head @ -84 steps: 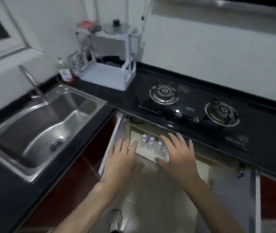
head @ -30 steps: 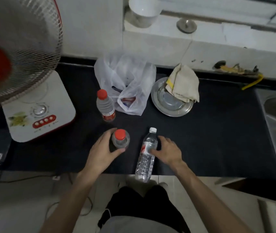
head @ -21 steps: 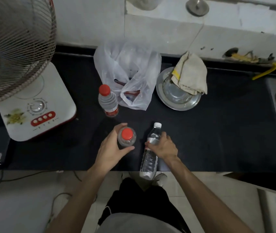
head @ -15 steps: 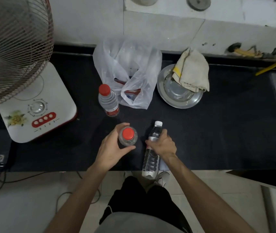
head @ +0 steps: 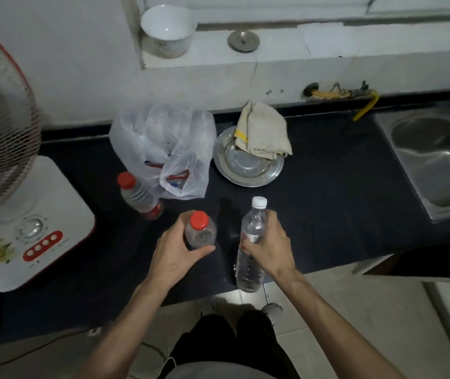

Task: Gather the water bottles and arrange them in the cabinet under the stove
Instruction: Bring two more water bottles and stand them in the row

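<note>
My left hand (head: 176, 254) grips a short red-capped bottle (head: 200, 231) from its left side, above the black counter (head: 328, 214). My right hand (head: 269, 248) is wrapped round the middle of a tall clear white-capped bottle (head: 251, 242), whose base hangs past the counter's front edge. A second red-capped bottle (head: 137, 195) stands alone on the counter to the left, next to a plastic bag. The stove and its cabinet are out of view.
A white plastic bag (head: 163, 149) and a steel plate (head: 248, 165) with a folded cloth (head: 262, 132) sit behind the bottles. A fan (head: 2, 138) on a white base (head: 26, 222) is at the left, a steel sink (head: 437, 160) at the right.
I have turned from the open stove cabinet to this counter. Both hands closed on a bottle each, and the white-capped bottle has come up off the counter and tilted more upright.
</note>
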### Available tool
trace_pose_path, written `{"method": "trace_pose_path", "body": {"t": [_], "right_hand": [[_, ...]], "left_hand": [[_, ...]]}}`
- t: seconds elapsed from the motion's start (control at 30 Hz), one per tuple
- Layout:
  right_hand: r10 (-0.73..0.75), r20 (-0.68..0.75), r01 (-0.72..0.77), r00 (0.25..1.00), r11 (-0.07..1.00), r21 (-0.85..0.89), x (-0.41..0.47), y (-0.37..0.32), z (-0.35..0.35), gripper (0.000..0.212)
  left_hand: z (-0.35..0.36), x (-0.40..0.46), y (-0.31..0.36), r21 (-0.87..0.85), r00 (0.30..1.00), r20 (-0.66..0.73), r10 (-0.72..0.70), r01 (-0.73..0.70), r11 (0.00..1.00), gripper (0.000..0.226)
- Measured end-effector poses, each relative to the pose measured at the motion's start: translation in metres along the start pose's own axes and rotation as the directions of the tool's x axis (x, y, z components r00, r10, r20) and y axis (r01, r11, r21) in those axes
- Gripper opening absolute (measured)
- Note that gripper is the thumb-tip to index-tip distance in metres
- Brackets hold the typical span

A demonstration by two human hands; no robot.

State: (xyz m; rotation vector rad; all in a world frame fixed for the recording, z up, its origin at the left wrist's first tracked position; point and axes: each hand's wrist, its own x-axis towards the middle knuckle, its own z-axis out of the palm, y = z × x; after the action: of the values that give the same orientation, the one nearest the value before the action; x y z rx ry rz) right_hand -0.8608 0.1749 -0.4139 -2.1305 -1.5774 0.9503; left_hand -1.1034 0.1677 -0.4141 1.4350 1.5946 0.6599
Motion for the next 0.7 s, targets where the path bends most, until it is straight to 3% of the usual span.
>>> {"method": "trace_pose_path", "body": {"t": [0.13, 0.33, 0.57, 0.7], "right_hand": [[-0.055, -0.218, 0.07, 0.974, 0.996, 0.06, -0.025, 0.015, -0.067, 0.077], [0.0, -0.5, 0.065, 0.866, 0.991, 0.113, -0.076, 0.064, -0.16, 0.075], [0.091, -0.737, -0.002, 0.67, 0.993, 0.12, -0.151, 0.132, -0.231, 0.077], [0.161, -0.831, -0.079, 0.532, 0.987, 0.141, -0.192, 0.167, -0.252, 0.078]], "left_hand": [[0.025, 0.013, 0.066, 0.042, 0.989, 0.06, 0.132, -0.135, 0.99, 0.075], [0.089, 0.012, 0.17, 0.046, 0.919, 0.182, 0.351, -0.364, 0.93, 0.078], [0.186, -0.019, 0.261, 0.008, 0.767, 0.403, 0.5, -0.549, 0.836, 0.071], [0.244, -0.035, 0.297, -0.073, 0.637, 0.527, 0.562, -0.625, 0.777, 0.067]]}}
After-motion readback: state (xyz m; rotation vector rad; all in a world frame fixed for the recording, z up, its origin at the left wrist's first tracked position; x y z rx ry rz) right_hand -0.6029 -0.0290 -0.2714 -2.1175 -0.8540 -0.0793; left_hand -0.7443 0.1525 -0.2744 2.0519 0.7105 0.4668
